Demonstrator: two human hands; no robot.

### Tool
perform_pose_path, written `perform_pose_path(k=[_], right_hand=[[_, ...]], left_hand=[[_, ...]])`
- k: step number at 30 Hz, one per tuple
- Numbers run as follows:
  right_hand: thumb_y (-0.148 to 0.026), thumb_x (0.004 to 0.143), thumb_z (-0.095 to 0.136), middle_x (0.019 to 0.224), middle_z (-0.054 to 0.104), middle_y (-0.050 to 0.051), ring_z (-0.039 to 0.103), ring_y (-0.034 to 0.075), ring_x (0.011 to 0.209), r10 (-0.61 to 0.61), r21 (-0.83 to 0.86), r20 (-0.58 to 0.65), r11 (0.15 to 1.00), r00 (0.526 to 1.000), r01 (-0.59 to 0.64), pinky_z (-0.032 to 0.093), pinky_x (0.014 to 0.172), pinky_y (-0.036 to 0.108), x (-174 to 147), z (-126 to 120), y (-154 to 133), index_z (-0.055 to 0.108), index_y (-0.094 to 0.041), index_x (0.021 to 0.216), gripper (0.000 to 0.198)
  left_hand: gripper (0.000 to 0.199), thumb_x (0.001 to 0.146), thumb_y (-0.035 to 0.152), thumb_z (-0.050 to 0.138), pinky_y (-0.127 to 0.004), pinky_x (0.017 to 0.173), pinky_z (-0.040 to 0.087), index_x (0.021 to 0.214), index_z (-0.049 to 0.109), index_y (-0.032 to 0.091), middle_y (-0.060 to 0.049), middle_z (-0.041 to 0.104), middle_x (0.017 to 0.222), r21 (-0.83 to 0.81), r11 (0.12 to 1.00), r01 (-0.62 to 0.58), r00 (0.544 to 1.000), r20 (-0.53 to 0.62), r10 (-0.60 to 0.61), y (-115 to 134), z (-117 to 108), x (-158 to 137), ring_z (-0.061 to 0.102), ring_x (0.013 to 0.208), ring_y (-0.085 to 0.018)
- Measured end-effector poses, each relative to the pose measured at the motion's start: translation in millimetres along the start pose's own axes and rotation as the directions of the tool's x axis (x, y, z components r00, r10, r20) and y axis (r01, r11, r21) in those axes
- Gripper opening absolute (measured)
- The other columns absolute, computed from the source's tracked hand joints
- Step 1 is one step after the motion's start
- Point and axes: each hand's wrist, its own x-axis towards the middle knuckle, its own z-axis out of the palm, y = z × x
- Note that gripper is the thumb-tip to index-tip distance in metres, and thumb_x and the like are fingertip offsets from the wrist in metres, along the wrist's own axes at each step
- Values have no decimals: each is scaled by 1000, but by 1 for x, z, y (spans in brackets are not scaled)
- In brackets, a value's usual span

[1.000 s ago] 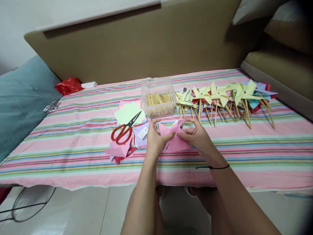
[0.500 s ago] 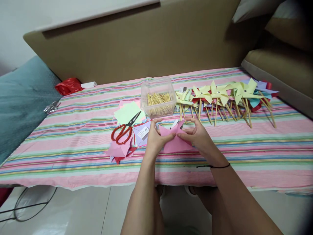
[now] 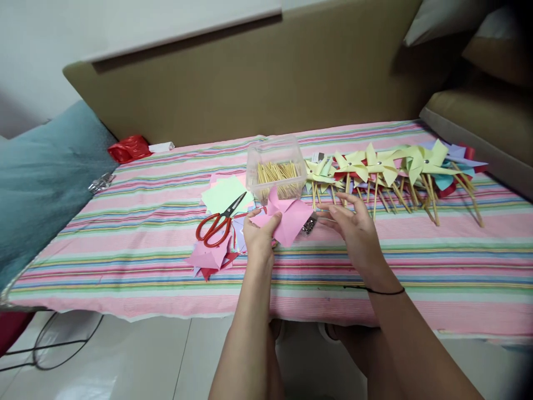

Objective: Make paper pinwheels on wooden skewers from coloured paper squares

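Note:
My left hand (image 3: pixel 261 232) pinches a pink paper pinwheel (image 3: pixel 290 218) near its centre, thumb on top, with the blades folded inward. To its right, my right hand (image 3: pixel 352 225) holds nothing, its fingers apart, just off the paper's edge. Partly behind the pinwheel lies a small heap of metal fasteners (image 3: pixel 308 225). Scissors with red handles (image 3: pixel 216 229) rest left of my left hand, on green paper squares (image 3: pixel 225 193). Below them sit cut pink paper pieces (image 3: pixel 209 255) with red and lilac ones. A clear plastic box (image 3: pixel 275 155) of wooden sticks (image 3: pixel 280 171) stands just beyond the pinwheel.
Finished pinwheels on sticks (image 3: pixel 381 165), mostly yellow, lie in a row at the right. The striped cloth (image 3: pixel 137 239) covers the seat below the brown backrest (image 3: pixel 250 83). A red plastic bag (image 3: pixel 130 149) and a teal cushion (image 3: pixel 50 183) are at the left.
My right hand has let go of the pink paper and moved right, fingers spreading. The left hand keeps hold of the paper, which has turned to show its folded blades.

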Motion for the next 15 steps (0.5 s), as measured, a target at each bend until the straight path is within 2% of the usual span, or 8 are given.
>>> perform_pose_path(k=[2, 4, 6, 11, 15], right_hand=[[-42, 77, 67, 102, 70, 5, 68, 21, 91, 37, -11, 40, 999, 999, -37, 56, 81, 36, -2, 3, 1, 52, -25, 111, 41], [-42, 74, 71, 95, 71, 6, 69, 21, 85, 119, -12, 89, 993, 989, -118, 57, 78, 36, -5, 8, 4, 56, -22, 105, 39], [-40, 71, 73, 87, 72, 5, 69, 20, 79, 150, 14, 95, 988, 984, -152, 57, 75, 35, -7, 15, 8, 59, -20, 97, 36], [-33, 70, 74, 78, 68, 1, 66, 16, 72, -11, 5, -109, 1000, 994, 12, 55, 69, 31, -12, 26, 12, 62, -21, 88, 25], [-29, 71, 73, 81, 68, 2, 66, 18, 79, -122, -58, -162, 992, 979, 114, 54, 74, 33, -14, 29, 11, 65, -22, 90, 22]], left_hand=[[62, 47, 22, 82, -23, 55, 47, 95, 42, 21, 2, 60, 74, -68, 998, -6, 999, -52, 2, 0, 1, 0, 59, 56, -11], [62, 47, 21, 82, -23, 56, 47, 93, 41, 21, 2, 60, 75, -102, 995, -18, 998, -64, 12, -2, 2, 0, 60, 58, -11], [62, 47, 22, 82, -23, 54, 46, 94, 41, 21, 3, 59, 75, -98, 995, -35, 998, -62, 29, -4, 4, -2, 59, 57, -10], [62, 50, 26, 82, -23, 55, 46, 97, 42, 22, 5, 55, 73, -39, 996, -80, 995, -56, 78, -10, 7, -8, 54, 54, -8], [59, 51, 26, 80, -22, 56, 45, 95, 42, 22, 6, 54, 71, -30, 997, -74, 995, -69, 71, -10, 10, -13, 51, 54, -7]])
